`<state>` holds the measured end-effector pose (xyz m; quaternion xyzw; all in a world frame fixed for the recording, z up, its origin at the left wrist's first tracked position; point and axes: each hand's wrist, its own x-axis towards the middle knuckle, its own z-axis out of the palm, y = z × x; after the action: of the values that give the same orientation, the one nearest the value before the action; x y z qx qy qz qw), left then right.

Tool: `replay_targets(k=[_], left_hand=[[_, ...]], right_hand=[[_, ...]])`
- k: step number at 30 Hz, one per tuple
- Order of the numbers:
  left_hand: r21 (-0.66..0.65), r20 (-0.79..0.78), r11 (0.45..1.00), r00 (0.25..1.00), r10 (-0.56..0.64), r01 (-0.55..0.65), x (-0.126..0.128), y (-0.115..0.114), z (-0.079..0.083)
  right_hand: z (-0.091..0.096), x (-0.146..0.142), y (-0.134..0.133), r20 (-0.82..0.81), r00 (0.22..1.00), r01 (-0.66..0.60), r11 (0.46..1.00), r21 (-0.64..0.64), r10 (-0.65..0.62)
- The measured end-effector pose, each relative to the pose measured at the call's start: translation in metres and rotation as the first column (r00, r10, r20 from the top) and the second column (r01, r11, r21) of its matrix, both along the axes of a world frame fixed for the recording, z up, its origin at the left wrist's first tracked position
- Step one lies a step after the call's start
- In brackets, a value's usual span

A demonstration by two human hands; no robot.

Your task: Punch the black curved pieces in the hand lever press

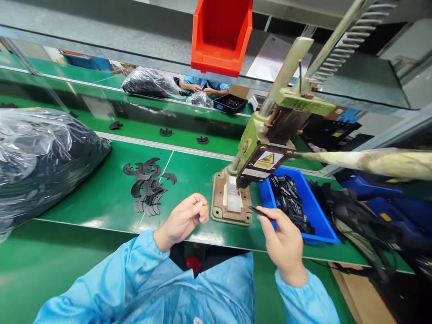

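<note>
- The right hand [285, 243] holds a slim, dark, rod-like piece [258, 211] in a narrow pinch between thumb and fingers, its tip pointing left at the right front corner of the press base.
- The left hand [187, 220] is narrow, fingers curled in and thumb against them; I cannot tell whether something small sits in that pinch. It hovers just left of the base, near the front edge of the green, smooth-surfaced worktop [189, 173].
- Between the hands stands a green-painted metal lever press [248, 130], its rectangular, bolted base [218, 212] set close to the worktop's front edge. A pale, flat strip [233, 202] lies in the middle of the base, below the ram.
- The press's long, pale-wrapped lever [371, 161] reaches right, above a blue plastic bin [322, 216] filled with black parts [286, 198]; the bin's left wall stands just beside the base, leaving little room there.
- Left of the press, a band of green surface separates the base from a loose pile of curved black pieces [150, 186].
- Farther left, a bulging clear plastic bag [43, 157] reaches the worktop's front edge.
- A pale metal rail [162, 146] bounds the back edge; beyond it, three curved black pieces [165, 132] lie well apart.
</note>
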<state>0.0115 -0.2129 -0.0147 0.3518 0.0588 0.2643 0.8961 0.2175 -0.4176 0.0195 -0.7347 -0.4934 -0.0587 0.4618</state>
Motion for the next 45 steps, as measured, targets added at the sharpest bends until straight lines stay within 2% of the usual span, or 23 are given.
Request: replay_targets(k=[4,8,18,28,30,32,37,45], left_hand=[[0.005,-0.006,1.0,1.0,0.001,-0.001,-0.002,-0.003,-0.004],[0.037,-0.049,0.999,0.999,0.019,-0.018,-0.005,-0.003,-0.008],[0.043,-0.049,0.998,0.998,0.041,-0.039,-0.002,-0.006,-0.01],[0.017,-0.064,1.0,0.998,0.017,-0.016,-0.003,-0.009,-0.012],[0.053,-0.076,0.999,0.997,0.013,-0.009,-0.003,-0.01,-0.013],[0.141,-0.087,0.99,0.996,0.023,-0.011,-0.004,-0.012,-0.016],[0.366,-0.109,0.93,0.991,0.077,-0.032,-0.007,-0.019,-0.02],[0.453,-0.135,0.89,0.981,0.136,-0.061,-0.011,-0.024,-0.011]], right_hand=[[-0.002,-0.025,0.02,-0.026,0.99,-0.136,0.991,-0.005,0.135],[-0.004,-0.039,0.031,-0.044,0.977,-0.208,0.978,0.0,0.208],[-0.011,-0.041,0.031,-0.074,0.972,-0.228,0.973,-0.037,0.225],[-0.012,-0.046,0.036,-0.068,0.963,-0.262,0.965,-0.01,0.261],[-0.012,-0.048,0.037,-0.053,0.963,-0.265,0.964,-0.01,0.264],[-0.011,-0.049,0.037,-0.027,0.962,-0.272,0.962,-0.009,0.272],[-0.009,-0.051,0.037,0.1,0.941,-0.321,0.946,-0.039,0.323],[-0.01,-0.053,0.037,0.147,0.927,-0.344,0.938,-0.039,0.346]])
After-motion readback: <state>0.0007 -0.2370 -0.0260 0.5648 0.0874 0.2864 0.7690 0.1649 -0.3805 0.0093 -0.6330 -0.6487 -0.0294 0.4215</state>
